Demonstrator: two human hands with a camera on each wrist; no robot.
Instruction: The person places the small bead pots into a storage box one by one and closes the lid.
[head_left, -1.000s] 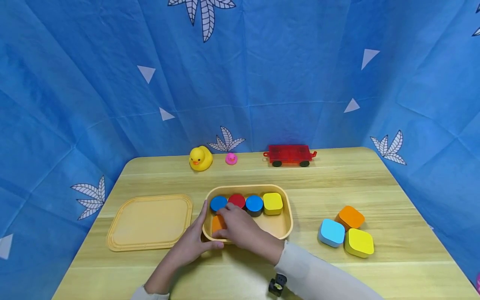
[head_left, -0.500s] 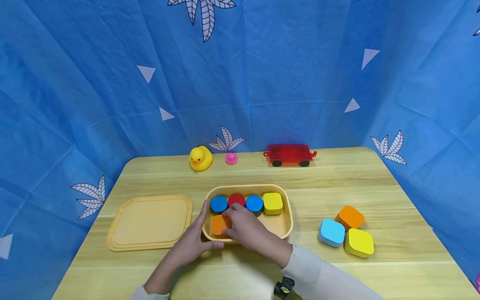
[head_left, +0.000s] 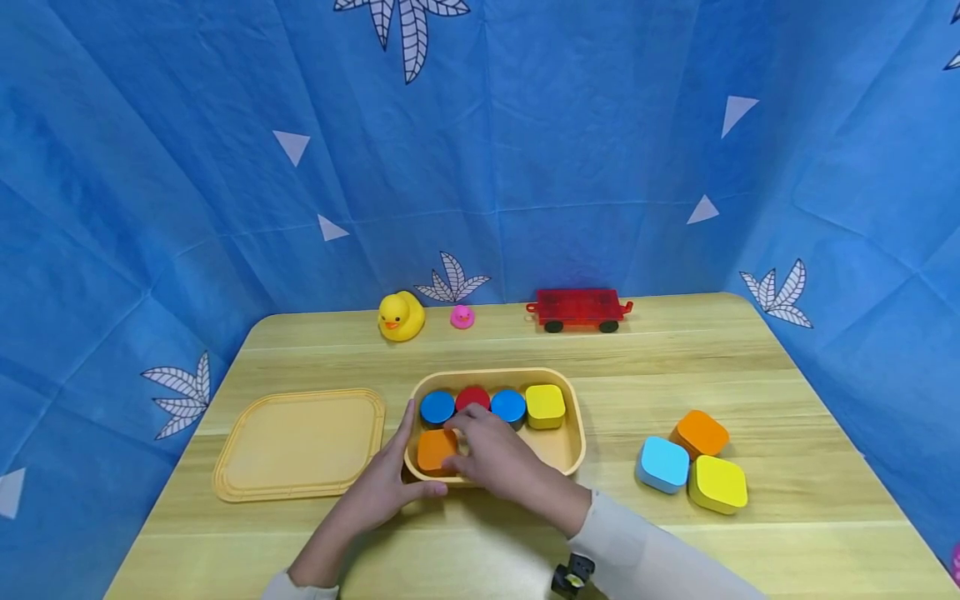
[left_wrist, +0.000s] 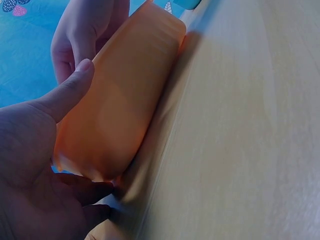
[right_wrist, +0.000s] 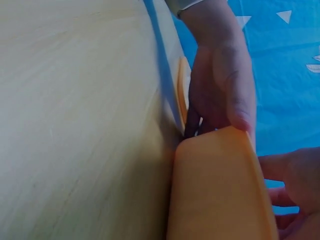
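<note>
A light orange plastic box (head_left: 576, 442) stands on the wooden table. Round blue (head_left: 438, 408), red (head_left: 473, 402) and blue blocks (head_left: 508, 408) and a yellow rounded-square block (head_left: 546, 404) line its far side. In its near left part sits an orange rounded-square block (head_left: 435, 452). My right hand (head_left: 491, 450) reaches inside, index finger and thumb at the back and front of that orange block's right side; its other fingertips are hidden. My left hand (head_left: 382, 483) grips the box's left end, its thumb along the near wall (left_wrist: 120, 95), fingers round the end.
A matching flat lid (head_left: 300, 446) lies left of the box. Light blue (head_left: 663, 465), orange (head_left: 701, 435) and yellow blocks (head_left: 718, 484) cluster on the right. A yellow duck (head_left: 401, 317), a pink duck (head_left: 462, 317) and a red wagon (head_left: 579, 311) stand along the back edge.
My right hand has shifted right from over the orange block, uncovering more of it. Lately the block has slid slightly left inside the box. The left hand has stayed put.
</note>
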